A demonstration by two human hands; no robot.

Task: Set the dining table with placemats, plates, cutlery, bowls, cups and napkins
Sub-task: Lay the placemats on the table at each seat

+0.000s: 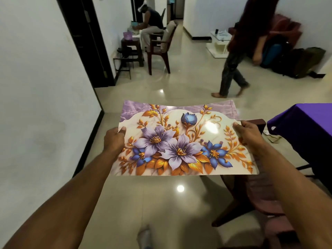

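The placemat [181,141] hangs in the air over the floor, flower side up, with the table [305,123] under its purple cloth off to the right. The left hand [115,139] pinches the left edge and the right hand [248,133] pinches the right edge, thumbs on top. To lay it well, keep it taut and level, carry it right over the chair [251,186], and lower it flat, square to the table's edge.

Glossy floral placemat [181,141], flat, held aloft

glossy cream tile floor [179,83] with light glare; white walls; dark doorway [84,42] left of wooden chair [159,49]; luggage [294,60] far right of chair.
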